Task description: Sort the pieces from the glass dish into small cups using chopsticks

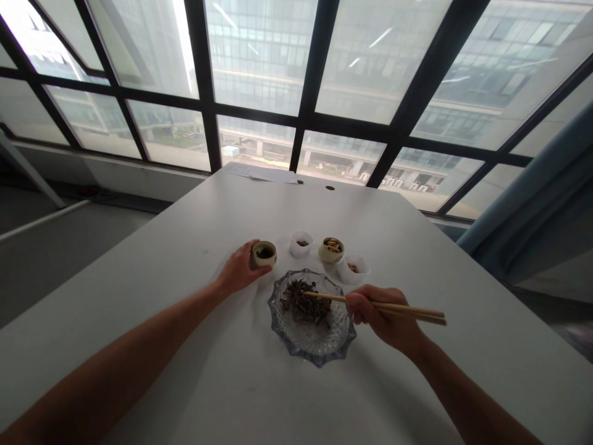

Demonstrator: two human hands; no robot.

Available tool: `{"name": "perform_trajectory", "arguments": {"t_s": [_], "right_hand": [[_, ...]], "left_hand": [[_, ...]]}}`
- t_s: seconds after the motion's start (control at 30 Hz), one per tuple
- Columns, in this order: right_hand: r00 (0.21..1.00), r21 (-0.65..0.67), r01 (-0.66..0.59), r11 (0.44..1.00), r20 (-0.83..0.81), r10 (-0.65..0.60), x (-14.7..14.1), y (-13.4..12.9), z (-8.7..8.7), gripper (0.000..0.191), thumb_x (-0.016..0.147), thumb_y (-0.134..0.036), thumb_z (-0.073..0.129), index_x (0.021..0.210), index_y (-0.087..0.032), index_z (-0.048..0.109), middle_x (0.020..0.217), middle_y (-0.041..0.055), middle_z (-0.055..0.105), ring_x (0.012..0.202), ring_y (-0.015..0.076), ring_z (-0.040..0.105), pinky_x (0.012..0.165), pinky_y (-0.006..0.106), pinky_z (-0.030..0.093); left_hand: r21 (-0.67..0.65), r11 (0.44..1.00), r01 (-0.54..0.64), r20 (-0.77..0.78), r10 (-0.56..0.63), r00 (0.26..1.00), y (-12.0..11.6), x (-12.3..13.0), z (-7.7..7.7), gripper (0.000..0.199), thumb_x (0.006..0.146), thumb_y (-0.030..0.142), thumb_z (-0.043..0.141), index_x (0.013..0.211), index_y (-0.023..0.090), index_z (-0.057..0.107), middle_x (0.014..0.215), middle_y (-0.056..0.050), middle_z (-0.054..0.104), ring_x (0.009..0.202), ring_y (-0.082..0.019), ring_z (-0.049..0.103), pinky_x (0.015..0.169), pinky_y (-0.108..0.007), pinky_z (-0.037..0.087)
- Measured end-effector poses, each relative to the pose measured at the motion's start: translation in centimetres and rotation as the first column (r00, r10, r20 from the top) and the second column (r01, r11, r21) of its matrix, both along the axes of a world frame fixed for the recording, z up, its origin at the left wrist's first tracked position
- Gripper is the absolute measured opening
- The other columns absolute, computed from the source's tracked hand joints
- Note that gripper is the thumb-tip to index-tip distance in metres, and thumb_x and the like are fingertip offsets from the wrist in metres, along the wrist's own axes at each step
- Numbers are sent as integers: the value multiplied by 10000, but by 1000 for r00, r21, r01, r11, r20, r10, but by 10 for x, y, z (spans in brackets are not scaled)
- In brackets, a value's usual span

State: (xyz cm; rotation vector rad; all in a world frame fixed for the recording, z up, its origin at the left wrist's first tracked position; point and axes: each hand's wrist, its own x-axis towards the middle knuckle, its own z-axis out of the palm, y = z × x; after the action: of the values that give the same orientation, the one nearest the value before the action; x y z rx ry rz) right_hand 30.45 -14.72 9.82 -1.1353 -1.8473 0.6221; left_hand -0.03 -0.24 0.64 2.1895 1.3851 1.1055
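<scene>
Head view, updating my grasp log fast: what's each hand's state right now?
Left hand: holding the small round cup, fingers and thumb around its side.
Right hand: closed on the chopsticks, tips at the dark pieces in the scalloped glass bowl.

Counting one left hand, one right hand, two chopsticks.
Showing one glass bowl, two cream pots, two small white cups; also including one white table, two round holes in its top, one blue curtain.
</scene>
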Motion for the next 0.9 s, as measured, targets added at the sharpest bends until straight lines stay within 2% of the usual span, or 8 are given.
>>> {"name": "perform_trajectory", "arguments": {"t_s": [0.13, 0.2, 0.3, 0.4, 0.5, 0.63, 0.8, 0.9], "right_hand": [[860, -273, 221, 936, -398, -319, 8, 12, -17, 554, 803, -701, 687, 722, -153, 664, 506, 46, 629, 336, 148, 552, 297, 216, 413], [786, -364, 231, 902, -476, -393, 13, 17, -23, 597, 719, -740, 736, 707, -149, 653, 491, 42, 612, 325, 141, 534, 287, 210, 399], [751, -404, 219, 888, -511, -418, 16, 20, -24, 608, 684, -744, 761, 702, -146, 652, 490, 41, 608, 327, 135, 529, 288, 206, 392], [769, -292, 269, 918, -509, -387, 8, 21, -17, 592, 739, -742, 716, 714, -152, 664, 491, 42, 611, 323, 145, 528, 285, 224, 395], [845, -10, 333, 943, -441, -303, -14, 30, -7, 512, 865, -667, 638, 761, -168, 685, 549, 46, 648, 376, 154, 568, 343, 252, 457], [946, 261, 254, 931, -267, -184, -53, 55, -5, 444, 977, -566, 529, 790, -193, 683, 614, 36, 685, 450, 148, 617, 454, 256, 511], [999, 284, 33, 958, 24, -41, -82, 85, -13, 475, 976, -593, 506, 774, -203, 685, 607, 23, 676, 523, 151, 622, 553, 260, 493], [998, 273, -1, 962, 64, -17, -84, 88, -14, 481, 970, -602, 513, 769, -203, 690, 628, 28, 670, 553, 156, 602, 580, 270, 482]], "left_hand": [[7, 1000, -6, -13, 6, 1000, -1, 0, 0, 724, 742, 494, 731, 1346, 193, 472, 1326, -135, 608, 1206, -313, 590, 1043, -474, 462], [9, 1000, -5, -15, 6, 1000, -1, -1, 0, 722, 745, 496, 729, 1350, 197, 469, 1325, -133, 608, 1203, -312, 591, 1043, -474, 463], [10, 1000, -3, -16, 3, 1000, -1, -1, 0, 725, 744, 504, 731, 1350, 201, 471, 1323, -132, 609, 1203, -314, 592, 1041, -475, 464], [9, 1000, -7, -15, 7, 1000, -1, -1, 0, 724, 743, 499, 733, 1346, 193, 475, 1330, -139, 605, 1222, -319, 582, 1050, -482, 459], [-4, 1000, 1, -16, -1, 1000, 0, 0, 1, 729, 746, 492, 735, 1348, 178, 471, 1337, -150, 600, 1236, -327, 574, 1058, -495, 452], [-6, 1000, 6, -20, -6, 1000, -1, 1, 3, 730, 750, 485, 739, 1357, 186, 465, 1357, -150, 589, 1251, -324, 565, 1067, -499, 445], [4, 1000, 9, -11, -9, 1000, -3, 2, 4, 706, 752, 458, 744, 1356, 213, 474, 1359, -133, 593, 1249, -315, 568, 1070, -501, 449], [4, 1000, 0, -19, 0, 1000, -4, 2, 4, 705, 752, 460, 745, 1360, 227, 474, 1367, -129, 589, 1252, -321, 567, 1070, -508, 451]]}}
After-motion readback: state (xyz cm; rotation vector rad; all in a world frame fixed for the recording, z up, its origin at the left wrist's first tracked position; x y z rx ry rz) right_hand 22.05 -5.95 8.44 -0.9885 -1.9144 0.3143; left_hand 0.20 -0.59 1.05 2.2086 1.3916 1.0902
